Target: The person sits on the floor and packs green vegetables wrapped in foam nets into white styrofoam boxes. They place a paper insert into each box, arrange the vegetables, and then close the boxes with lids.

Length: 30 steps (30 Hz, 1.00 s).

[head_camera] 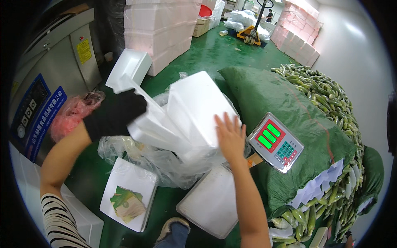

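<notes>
My left hand, in a black glove, is at the near side of a white foam box that looks blurred and tilted; its fingers are hidden, so its grip is unclear. My bare right hand lies with fingers spread against the right edge of a white foam lid or box. Clear plastic film bunches beneath these foam pieces. Below them are a bare weighing platform and, to its left, a white foam lid with printed green and tan packets or labels on it.
A scale display stands at right before a large green woven sack and a heap of wrapped green vegetables. A steel machine is at left. Stacked foam boxes and a pallet jack stand behind; a person is far back.
</notes>
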Tool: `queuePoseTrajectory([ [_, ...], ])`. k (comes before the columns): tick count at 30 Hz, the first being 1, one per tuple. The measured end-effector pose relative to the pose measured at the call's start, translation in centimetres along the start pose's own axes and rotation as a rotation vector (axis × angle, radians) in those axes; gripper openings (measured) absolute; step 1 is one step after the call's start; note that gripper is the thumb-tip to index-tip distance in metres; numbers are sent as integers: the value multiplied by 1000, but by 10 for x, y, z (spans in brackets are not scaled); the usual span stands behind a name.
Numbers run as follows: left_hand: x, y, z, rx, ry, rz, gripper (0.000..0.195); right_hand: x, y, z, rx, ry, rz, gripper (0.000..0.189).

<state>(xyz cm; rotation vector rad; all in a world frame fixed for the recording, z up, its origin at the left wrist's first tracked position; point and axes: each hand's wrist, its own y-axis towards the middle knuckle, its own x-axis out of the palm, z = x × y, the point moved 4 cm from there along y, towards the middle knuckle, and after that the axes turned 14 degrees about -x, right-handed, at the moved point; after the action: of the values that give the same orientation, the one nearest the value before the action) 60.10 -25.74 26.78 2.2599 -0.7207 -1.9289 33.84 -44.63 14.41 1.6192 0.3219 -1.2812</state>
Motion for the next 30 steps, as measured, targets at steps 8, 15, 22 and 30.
queuePoseTrajectory([
  [8, -69, -140, -69, -834, -810, 88, 59, 24, -18, 22, 152, 567, 14, 41],
  [15, -110, -201, -78, -1091, -725, 272, 89, 27, -11, 19, 163, 530, -173, 45],
  [22, -132, -314, -139, -1155, -1024, 535, 72, 20, -49, -10, 284, 665, -306, 54],
  [30, 20, -441, -116, -1396, -1471, 1463, 70, 38, -102, -27, 458, 900, -158, 53],
])
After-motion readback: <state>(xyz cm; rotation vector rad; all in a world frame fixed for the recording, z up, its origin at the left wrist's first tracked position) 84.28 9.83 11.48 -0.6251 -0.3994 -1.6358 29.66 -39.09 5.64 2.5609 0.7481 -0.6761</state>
